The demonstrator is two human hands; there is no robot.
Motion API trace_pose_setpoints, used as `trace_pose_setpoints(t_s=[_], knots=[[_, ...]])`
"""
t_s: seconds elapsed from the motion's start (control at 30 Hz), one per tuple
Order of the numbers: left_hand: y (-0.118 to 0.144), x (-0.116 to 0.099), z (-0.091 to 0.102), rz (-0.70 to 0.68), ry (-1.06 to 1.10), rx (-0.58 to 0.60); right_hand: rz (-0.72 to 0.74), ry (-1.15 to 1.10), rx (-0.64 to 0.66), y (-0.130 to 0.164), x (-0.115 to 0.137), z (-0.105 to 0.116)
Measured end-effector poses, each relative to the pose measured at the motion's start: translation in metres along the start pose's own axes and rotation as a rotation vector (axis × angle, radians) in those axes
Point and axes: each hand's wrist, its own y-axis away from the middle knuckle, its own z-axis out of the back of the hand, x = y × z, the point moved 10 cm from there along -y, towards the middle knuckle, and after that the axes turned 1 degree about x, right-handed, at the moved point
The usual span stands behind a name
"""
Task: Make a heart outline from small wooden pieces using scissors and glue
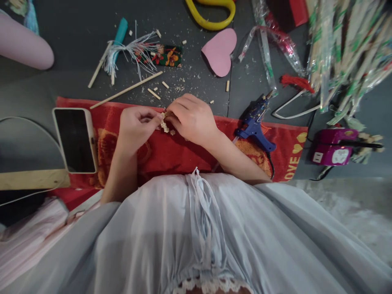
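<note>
My left hand [136, 126] and my right hand [191, 118] meet above the upper edge of a red towel [183, 157]. Between their fingertips is a small cream-coloured beaded piece [164, 125], pinched from both sides. Its upper part is covered by my fingers, so its full shape is hidden. A tiny cream bit [172, 132] shows just under my right fingers. Beyond my hands lie short pale stick pieces [154, 94] and scattered crumbs. A longer thin wooden stick [128, 89] rests slantwise, its near end by the towel.
A blue glue gun [255, 130] lies on the towel at right, a phone [75, 141] at left. Farther back are a pink paper heart [221, 52], yellow-handled scissors [211, 22], white strings [134, 51] and bundled sticks in plastic [346, 49]. A purple box [333, 147] stands far right.
</note>
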Motion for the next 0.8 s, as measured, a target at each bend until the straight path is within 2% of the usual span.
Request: trace_pose_setpoints(t_s=[0.23,0.37,0.57,0.8], knots=[[0.003,0.003,-0.004,0.121,0.056,0.050,-0.090,0.009,-0.034,0.000,-0.004,0.004],[0.003,0.000,0.000,0.098,0.060,0.031,-0.096,-0.004,-0.027,0.000,-0.005,0.004],[0.003,0.010,0.000,0.128,0.085,0.058,-0.094,-0.022,-0.031,0.001,-0.008,0.006],[0.004,0.007,0.000,0.120,0.118,0.053,-0.050,-0.060,-0.056,0.001,-0.009,0.004]])
